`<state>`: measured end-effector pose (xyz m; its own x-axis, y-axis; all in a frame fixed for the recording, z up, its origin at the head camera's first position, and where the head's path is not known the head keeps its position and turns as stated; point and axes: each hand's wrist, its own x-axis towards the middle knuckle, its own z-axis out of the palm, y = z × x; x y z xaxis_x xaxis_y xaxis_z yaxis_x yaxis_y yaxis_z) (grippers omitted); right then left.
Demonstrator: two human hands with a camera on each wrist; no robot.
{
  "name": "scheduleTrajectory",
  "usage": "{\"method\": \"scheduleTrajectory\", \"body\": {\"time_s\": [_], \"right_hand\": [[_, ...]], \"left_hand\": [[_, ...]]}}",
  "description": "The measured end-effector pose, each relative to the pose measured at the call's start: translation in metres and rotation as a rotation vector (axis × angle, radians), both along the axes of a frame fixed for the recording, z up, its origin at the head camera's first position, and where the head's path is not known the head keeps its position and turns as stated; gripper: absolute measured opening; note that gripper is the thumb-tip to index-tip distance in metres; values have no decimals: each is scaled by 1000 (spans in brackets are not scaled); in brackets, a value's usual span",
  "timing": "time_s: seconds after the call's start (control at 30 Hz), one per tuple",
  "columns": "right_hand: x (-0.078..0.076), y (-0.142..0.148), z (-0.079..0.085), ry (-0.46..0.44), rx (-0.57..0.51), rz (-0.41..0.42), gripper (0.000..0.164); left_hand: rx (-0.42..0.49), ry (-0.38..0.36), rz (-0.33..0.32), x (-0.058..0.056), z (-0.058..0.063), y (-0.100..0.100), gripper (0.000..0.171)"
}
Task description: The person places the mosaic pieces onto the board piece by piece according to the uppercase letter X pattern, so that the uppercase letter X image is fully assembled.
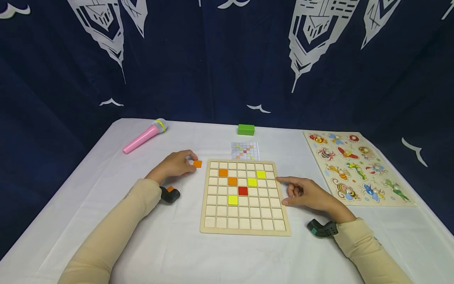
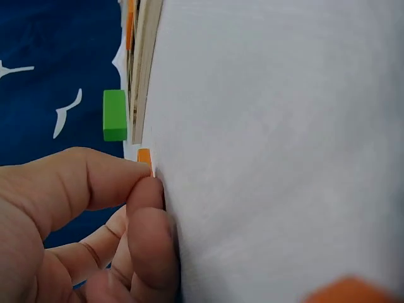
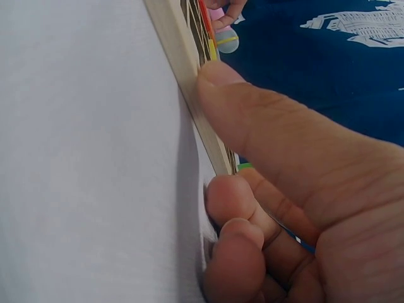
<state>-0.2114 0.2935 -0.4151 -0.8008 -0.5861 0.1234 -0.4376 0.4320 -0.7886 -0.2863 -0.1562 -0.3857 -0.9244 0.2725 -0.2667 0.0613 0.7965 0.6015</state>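
Left of the board, my left hand [image 1: 176, 163] pinches a small square orange tile [image 1: 197, 163] between thumb and index finger, close over the tabletop. A second orange tile [image 1: 170, 189] lies by my left wrist, partly hidden by the wrist camera. The wooden grid board [image 1: 244, 233] holds two orange tiles, several yellow ones and a red tile [image 1: 242, 191] near its middle; the other squares are plain wood. My right hand [image 1: 307, 193] rests at the board's right edge, index finger stretched out and thumb touching the rim, the other fingers bent.
A printed pattern card [image 1: 245, 151] lies behind the board, and beyond it a green block [image 1: 246, 129]. A pink toy microphone [image 1: 142, 139] lies at the back left. To the right lies a wooden insect puzzle board [image 1: 317, 165]. A dark curtain [image 1: 213, 71] hangs behind the table.
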Motion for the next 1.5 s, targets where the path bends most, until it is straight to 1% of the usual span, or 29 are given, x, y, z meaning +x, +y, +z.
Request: {"method": "scheduleTrajectory", "body": {"time_s": [0.1, 0.3, 0.43, 0.57, 0.77, 0.87, 1.07, 1.27, 1.4, 1.5], "right_hand": [[0, 0, 0, 3, -2, 3, 62], [0, 0, -1, 18, -7, 16, 60], [0, 0, -1, 15, -13, 16, 59], [0, 0, -1, 11, -15, 16, 59], [0, 0, -1, 13, -17, 21, 58], [0, 0, -1, 18, -18, 22, 58], [0, 0, 0, 9, -12, 10, 58], [1, -1, 1, -5, -7, -3, 58], [1, -1, 1, -12, -2, -9, 58], [0, 0, 0, -16, -2, -11, 58]], "left_hand": [[-29, 19, 0, -1, -1, 2, 36], [-43, 51, 18, 1, -1, 4, 32], [-58, 113, 13, 3, -2, 4, 29], [-49, 177, 14, 7, -1, 6, 26], [-38, 302, 4, 15, 4, 9, 29], [3, 333, 5, 19, 7, 11, 31], [130, 367, -10, 24, 11, 18, 32], [240, 350, -22, 29, 12, 25, 31], [284, 340, -40, 33, 12, 30, 30], [308, 309, -54, 36, 14, 35, 30]]}}
